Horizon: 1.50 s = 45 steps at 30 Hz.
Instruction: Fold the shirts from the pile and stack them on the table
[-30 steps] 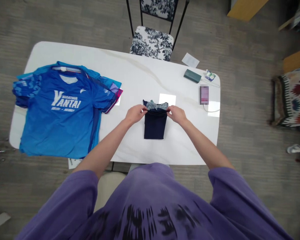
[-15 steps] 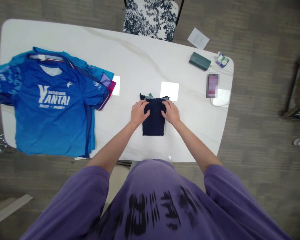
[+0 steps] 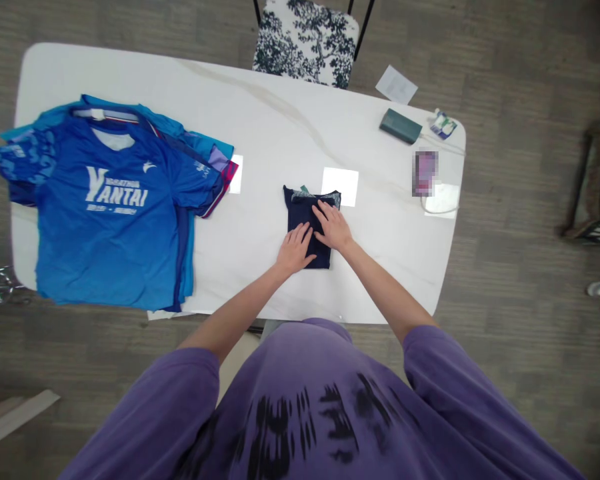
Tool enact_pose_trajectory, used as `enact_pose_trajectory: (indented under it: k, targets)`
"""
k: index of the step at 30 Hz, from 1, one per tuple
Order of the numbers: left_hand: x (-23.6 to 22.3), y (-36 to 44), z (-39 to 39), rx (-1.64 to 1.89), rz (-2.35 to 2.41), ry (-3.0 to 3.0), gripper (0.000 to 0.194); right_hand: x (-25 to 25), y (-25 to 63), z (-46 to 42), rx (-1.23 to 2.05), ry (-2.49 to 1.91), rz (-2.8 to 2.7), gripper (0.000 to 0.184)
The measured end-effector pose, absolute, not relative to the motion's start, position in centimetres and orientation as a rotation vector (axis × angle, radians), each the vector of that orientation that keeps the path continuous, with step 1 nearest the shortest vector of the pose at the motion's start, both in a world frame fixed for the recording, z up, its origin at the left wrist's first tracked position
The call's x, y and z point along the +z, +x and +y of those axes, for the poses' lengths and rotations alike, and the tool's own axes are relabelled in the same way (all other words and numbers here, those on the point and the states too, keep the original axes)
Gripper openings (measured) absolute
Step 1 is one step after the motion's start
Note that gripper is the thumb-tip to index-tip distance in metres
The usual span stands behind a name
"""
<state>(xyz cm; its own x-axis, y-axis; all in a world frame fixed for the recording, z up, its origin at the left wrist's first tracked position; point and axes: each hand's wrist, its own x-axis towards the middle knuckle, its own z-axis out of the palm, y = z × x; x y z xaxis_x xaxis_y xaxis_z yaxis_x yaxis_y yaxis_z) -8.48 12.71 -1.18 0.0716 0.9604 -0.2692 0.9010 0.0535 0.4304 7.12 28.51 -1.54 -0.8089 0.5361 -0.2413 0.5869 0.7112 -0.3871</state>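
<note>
A small folded dark navy garment [image 3: 303, 212] lies flat near the middle of the white table [image 3: 230, 267]. Its far edge shows a grey patterned strip and a bit of green. My left hand [image 3: 295, 250] rests on the lower left part of the cloth, fingers stretched out. Higher up, on the right side of the cloth, lies my right hand [image 3: 333, 227] with its fingers spread. Neither hand grips the fabric. To the left lie several spread T-shirts in a stack, a blue one [image 3: 115, 247] with white lettering on top.
A dark green case [image 3: 401, 126], a small packet [image 3: 443, 125] and a blurred-out phone-like object [image 3: 425, 173] with a white cable sit at the table's right end. Beyond the far edge stand a patterned chair [image 3: 307, 43] and a white sheet [image 3: 397, 85].
My left hand has moved from the garment's left edge down and inward onto it. My right hand has shifted left onto the cloth, and both hands have flattened. The view has shifted slightly.
</note>
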Motion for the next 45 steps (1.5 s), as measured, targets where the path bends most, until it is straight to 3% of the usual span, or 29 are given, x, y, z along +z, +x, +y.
enact_pose_trajectory:
  k: [7,12,18,36,45]
  targets:
    - [-3.1,-5.5,8.7,0.101,1.799,1.793,0.100,-3.6,7.5,28.6,-0.705,0.766,2.733,0.084]
    - [-3.8,-4.5,8.5,0.121,1.818,1.768,0.078,-4.1,7.8,28.4,-0.686,0.738,2.737,0.086]
    - [-4.7,-1.7,7.2,0.156,1.796,1.827,0.077,-3.7,11.0,27.3,-0.613,0.776,2.720,0.086]
    - [-5.2,32.6,12.2,0.107,1.608,1.815,0.090,-4.2,47.4,30.6,-0.619,0.911,2.727,0.086]
    - [-5.4,40.8,14.1,0.155,1.522,1.822,0.088,-3.6,56.2,30.8,-0.598,1.070,2.615,0.085]
